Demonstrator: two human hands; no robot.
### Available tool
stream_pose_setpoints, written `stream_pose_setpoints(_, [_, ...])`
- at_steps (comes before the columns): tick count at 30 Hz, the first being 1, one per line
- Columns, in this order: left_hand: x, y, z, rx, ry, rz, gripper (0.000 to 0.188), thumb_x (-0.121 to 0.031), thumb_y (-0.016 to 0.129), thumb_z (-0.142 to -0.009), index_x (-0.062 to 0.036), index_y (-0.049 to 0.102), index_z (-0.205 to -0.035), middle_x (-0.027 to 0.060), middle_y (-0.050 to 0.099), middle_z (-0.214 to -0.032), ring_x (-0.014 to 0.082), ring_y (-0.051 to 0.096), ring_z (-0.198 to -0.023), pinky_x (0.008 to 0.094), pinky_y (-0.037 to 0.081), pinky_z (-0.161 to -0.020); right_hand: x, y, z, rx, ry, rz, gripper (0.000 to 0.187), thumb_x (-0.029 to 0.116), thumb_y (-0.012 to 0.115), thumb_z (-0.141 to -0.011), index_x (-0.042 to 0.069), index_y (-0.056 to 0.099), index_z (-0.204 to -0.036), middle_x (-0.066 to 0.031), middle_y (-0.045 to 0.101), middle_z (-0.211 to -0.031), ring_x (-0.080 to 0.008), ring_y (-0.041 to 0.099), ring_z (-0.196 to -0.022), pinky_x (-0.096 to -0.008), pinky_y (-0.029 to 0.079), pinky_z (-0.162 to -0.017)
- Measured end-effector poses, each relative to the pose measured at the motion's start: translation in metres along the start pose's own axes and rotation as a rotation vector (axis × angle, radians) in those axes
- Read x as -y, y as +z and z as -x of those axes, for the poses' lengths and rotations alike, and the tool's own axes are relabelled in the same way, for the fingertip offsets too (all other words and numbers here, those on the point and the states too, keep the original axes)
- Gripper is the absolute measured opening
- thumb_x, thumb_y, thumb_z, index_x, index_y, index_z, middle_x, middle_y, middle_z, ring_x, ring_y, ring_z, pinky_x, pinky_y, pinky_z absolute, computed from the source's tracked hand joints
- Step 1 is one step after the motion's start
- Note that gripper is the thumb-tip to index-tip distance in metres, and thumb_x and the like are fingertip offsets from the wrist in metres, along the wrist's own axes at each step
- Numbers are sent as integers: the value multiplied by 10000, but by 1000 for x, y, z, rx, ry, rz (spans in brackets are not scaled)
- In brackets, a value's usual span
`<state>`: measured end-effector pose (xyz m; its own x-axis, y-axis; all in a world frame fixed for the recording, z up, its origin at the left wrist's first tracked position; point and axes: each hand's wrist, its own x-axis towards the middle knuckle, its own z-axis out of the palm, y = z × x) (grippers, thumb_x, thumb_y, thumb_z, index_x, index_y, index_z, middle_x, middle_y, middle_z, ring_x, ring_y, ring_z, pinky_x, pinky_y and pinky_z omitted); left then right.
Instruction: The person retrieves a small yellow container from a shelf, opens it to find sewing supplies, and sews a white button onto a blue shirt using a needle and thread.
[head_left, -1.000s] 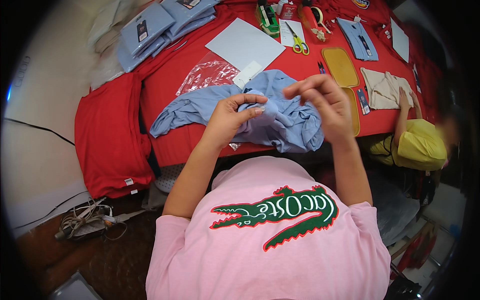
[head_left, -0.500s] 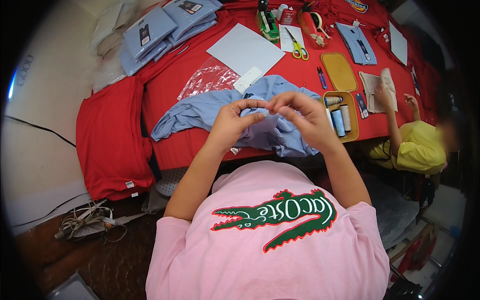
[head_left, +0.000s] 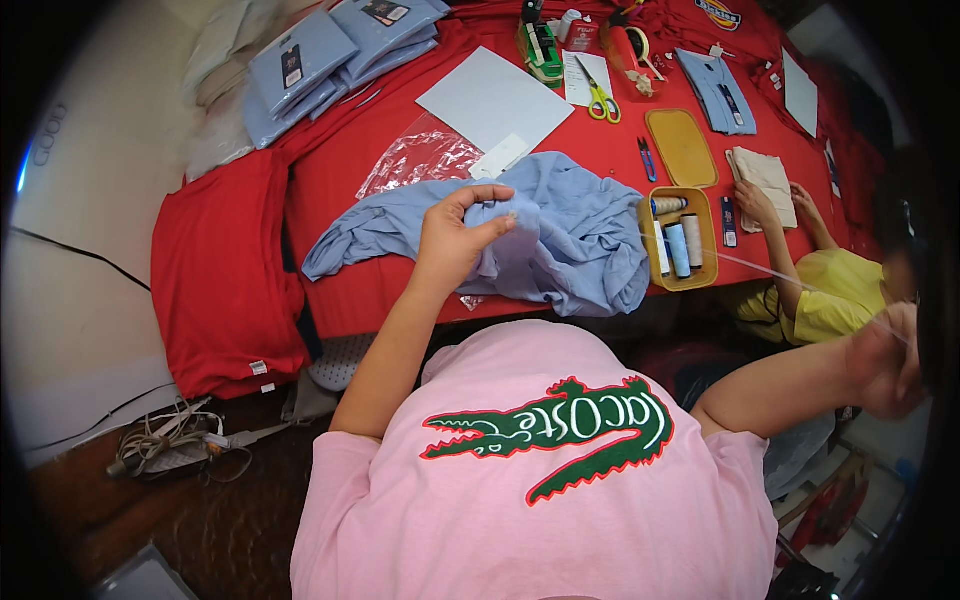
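Observation:
A light blue garment [head_left: 590, 240] lies crumpled along the near side of the table. My left hand [head_left: 455, 240] pinches a raised fold of it between thumb and fingers. Out at the far right edge, my right hand [head_left: 885, 365] is closed, and a pale thread [head_left: 770, 271] stretches tight from it back toward the garment. Any needle in those fingers is too small or too dark to make out. Beside the garment stands a yellow box [head_left: 710, 265] holding several thread spools [head_left: 678, 248]. A white tag [head_left: 499, 157] rests at the garment's upper edge.
Past the yellow box, a co-worker in a yellow top [head_left: 835, 300] handles beige folded cloth [head_left: 765, 185]. Blue snips [head_left: 647, 158], a yellow lid [head_left: 682, 148] and yellow-handled scissors [head_left: 601, 103] lie on the red-covered table. Bagged blue garments [head_left: 300, 65] are piled at far left.
My right hand has swung from beside the left hand far out to the right, drawing the thread out. My left hand stays on the garment. The co-worker's hands have lowered onto the beige cloth.

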<state>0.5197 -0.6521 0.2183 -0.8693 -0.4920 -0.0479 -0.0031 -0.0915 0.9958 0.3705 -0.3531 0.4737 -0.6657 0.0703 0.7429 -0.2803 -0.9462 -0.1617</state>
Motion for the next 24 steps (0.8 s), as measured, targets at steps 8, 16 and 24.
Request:
stream_pose_setpoints(8, [-10,4,1,26,31,-14,376,0,808,-822,-5,723,-1188,44,718,-1138,106,643,-1034,250,517,-919,-102,-37,89,613,622,996,108,-34,685,-916,-14,714,-1018,-97,648,-1014,-146,647,-887,-285,546,-735])
stream_pose_setpoints(16, [-15,4,5,9,113,-135,375,-6,805,-822,-19,730,-1189,45,724,-1155,115,637,-1062,263,505,-949,-148,-58,161,955,608,1286,65,73,721,-857,41,721,-914,-89,631,-868,-285,655,-776,-402,522,-676])
stream_pose_setpoints(24, [-18,4,11,-28,47,-116,357,0,801,-816,-29,744,-1168,41,716,-1134,123,643,-1043,267,501,-953,-156,-59,170,1101,443,1355,109,58,711,-796,45,685,-901,-99,578,-834,-298,635,-798,-420,519,-672])
